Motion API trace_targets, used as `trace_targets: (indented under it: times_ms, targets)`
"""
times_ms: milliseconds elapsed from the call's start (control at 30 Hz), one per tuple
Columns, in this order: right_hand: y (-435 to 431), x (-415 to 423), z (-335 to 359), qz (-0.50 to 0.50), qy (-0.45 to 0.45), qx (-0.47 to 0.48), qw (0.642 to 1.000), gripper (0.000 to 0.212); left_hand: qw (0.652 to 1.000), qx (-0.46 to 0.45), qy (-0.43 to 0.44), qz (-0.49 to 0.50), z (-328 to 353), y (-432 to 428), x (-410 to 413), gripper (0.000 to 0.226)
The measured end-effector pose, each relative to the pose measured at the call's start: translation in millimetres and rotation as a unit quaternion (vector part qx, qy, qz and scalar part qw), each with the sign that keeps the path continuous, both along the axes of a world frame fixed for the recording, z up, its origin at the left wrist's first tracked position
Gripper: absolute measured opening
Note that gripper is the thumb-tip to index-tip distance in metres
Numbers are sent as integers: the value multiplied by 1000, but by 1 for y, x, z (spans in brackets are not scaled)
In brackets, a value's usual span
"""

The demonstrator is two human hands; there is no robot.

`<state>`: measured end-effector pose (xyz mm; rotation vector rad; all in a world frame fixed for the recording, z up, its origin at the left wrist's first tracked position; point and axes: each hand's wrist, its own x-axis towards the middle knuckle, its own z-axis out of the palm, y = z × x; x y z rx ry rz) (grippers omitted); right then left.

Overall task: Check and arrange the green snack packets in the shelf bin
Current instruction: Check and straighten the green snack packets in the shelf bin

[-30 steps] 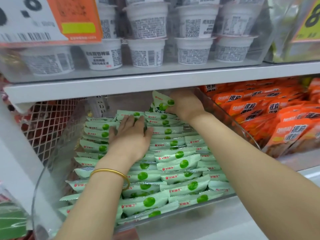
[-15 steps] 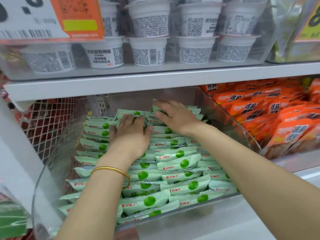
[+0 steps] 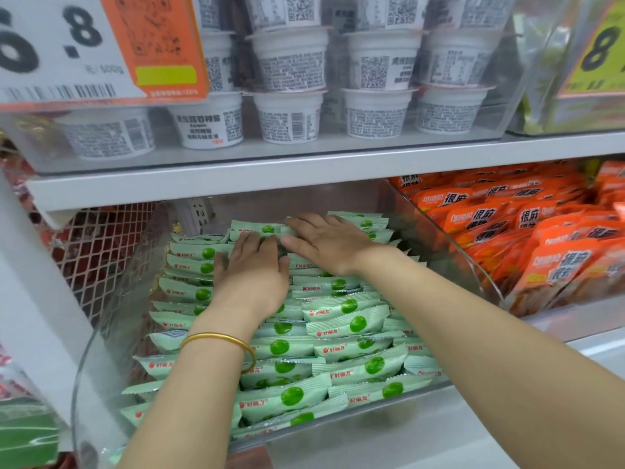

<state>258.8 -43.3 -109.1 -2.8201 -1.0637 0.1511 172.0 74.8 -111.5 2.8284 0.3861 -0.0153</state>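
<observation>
Several pale green snack packets (image 3: 345, 324) with a dark green dot lie stacked in rows inside a clear plastic shelf bin (image 3: 473, 265). My left hand (image 3: 252, 272), a gold bangle on its wrist, presses flat on the packets in the middle of the bin, fingers straight. My right hand (image 3: 326, 242) lies flat on the packets at the back right, fingers spread and pointing left. The two hands almost touch. Neither hand holds a packet.
White cups (image 3: 287, 116) stand stacked on the shelf above, low over my hands. Orange snack packets (image 3: 541, 252) fill the bin on the right. A white wire mesh panel (image 3: 101, 252) stands on the left. A price sign (image 3: 84, 45) hangs top left.
One second ago my right hand held a packet upright at the back; it has since laid it down and now lies flat over the back rows. The left hand stays nearly still.
</observation>
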Motion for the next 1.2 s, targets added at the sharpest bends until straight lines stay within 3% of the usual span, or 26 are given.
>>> trace_targets:
  times_ms: [100,267,333,567,767,1000,1201]
  targets:
    - [-4,-4,5,6,1,-1,1000,60,1000,-8,-7,-1,1,0,-3,49]
    - [-55,-46,27,-37,-18,233,972,48,999,-8,-32,-8,7,1,-16,50]
    - [-86,-71,29,-28,-32,251,967,43,999,-1,-51,-17,10,-4,-24,51]
    - [-147,-123,44,-1,-69,227,971,28,990,34,-95,-99,18,-49,-63,48]
    - [-163,-133,38,54,-72,101,991,19,988,64,-48,-134,14,-72,-73,52]
    - [-155,-133,30,46,-114,20,992,21,988,63,-43,-134,1,-88,-76,56]
    - [-153,-132,23,40,-103,54,992,18,987,65,-50,-135,-3,-88,-74,57]
